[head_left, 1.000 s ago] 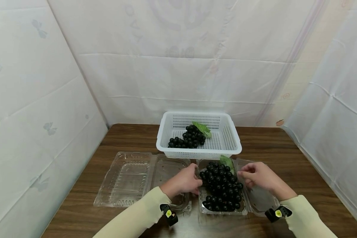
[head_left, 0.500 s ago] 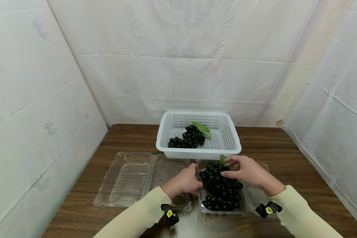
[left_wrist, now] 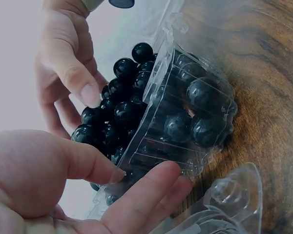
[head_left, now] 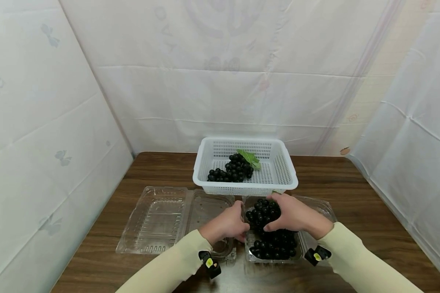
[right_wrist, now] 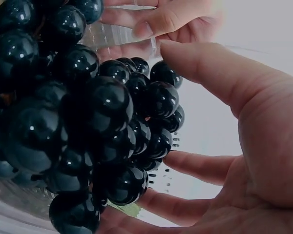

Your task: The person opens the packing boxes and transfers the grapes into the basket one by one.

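A bunch of dark grapes (head_left: pixel 273 240) fills a clear plastic clamshell box (head_left: pixel 250 255) at the front right of the table. My left hand (head_left: pixel 225 223) pinches the box's left wall, thumb at the rim and fingers outside, as the left wrist view shows. From the right, my right hand (head_left: pixel 291 213) reaches over the box and holds the upper part of the bunch between thumb and fingers. In the right wrist view the thumb lies on one side of the grapes (right_wrist: pixel 107 102) and the fingers curve round the other. A green leaf (right_wrist: pixel 127 208) shows beneath them.
Behind the box stands a white basket (head_left: pixel 289 182) with more grapes (head_left: pixel 238 169) and a leaf (head_left: pixel 250 158). A second clear clamshell (head_left: pixel 152 219) lies open at the left. The box's lid (head_left: pixel 320 206) lies folded out to the right. White sheets (head_left: pixel 220 93) enclose the table (head_left: pixel 326 175).
My right hand has come left from beside the box, over the grapes, and now holds the upper part of the bunch, covering most of its leaf. The left hand has stayed put.
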Available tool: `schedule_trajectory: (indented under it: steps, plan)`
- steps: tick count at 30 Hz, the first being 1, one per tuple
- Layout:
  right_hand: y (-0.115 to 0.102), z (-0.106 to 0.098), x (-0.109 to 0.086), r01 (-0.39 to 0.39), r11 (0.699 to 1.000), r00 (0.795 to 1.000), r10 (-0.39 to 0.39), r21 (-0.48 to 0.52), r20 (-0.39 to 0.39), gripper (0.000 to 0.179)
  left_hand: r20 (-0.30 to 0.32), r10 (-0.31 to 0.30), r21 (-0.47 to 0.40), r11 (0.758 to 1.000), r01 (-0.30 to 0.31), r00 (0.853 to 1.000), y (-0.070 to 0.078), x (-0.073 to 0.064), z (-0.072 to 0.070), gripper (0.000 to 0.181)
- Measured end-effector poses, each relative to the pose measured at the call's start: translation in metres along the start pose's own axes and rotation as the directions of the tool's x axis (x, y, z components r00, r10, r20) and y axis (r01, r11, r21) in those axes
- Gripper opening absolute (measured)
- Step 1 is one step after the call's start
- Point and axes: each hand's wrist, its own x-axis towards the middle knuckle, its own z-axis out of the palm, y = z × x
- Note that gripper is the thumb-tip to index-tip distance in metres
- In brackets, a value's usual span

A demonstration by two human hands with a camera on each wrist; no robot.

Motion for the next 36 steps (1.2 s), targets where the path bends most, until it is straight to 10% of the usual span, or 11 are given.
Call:
schedule_trajectory:
  steps: [36]
  plan:
    - [-0.002,0.019,0.020,-0.127,0.991,0.984,0.131,-0.038,0.118,0.121,0.010,-0.037,0.070,0.997,0.037,0.999,0.004,0.000,0.000,0.086]
